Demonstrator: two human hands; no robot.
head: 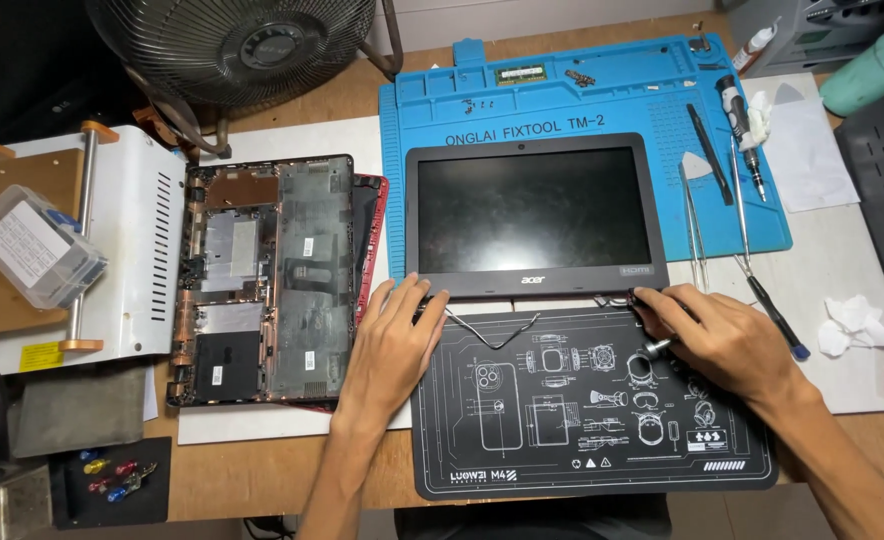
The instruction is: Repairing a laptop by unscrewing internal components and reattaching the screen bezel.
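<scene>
Far left we see a white machine (pixel 122 250) with a clear plastic box (pixel 32 245) on it, a fan (pixel 232 40) at the far edge behind. Near left corner: small black tray (pixel 112 485) with coloured bits.

Next right, an opened laptop base (pixel 262 280) lies with its insides up on a white sheet (pixel 292 425); a red cover edge shows along its right side.

Our left hand (pixel 392 340) rests flat, fingers spread and apart, fingertips on the near left corner of the laptop screen panel (pixel 532 215), at the hinge. Not clamped on anything that we can see.

The screen panel lies flat, face up, glass dark, centre of the bench. Its far part sits on a blue repair mat (pixel 582 90); its near edge meets a black work mat (pixel 592 400) with white line drawings. A thin cable (pixel 492 330) trails from the near left hinge across the black mat.

Our right hand (pixel 722 335) is at the near right corner of the panel, fingers closed on a small screwdriver (pixel 659 347), its tip pointing toward the hinge.

Right of the panel on the blue mat: tweezers (pixel 694 225), a black pry tool (pixel 710 150), another screwdriver (pixel 742 130). A blue-tipped pen tool (pixel 777 320) lies near the hand. Crumpled tissue (pixel 852 322) further right; a green bottle (pixel 872 65) in the far right corner.
</scene>
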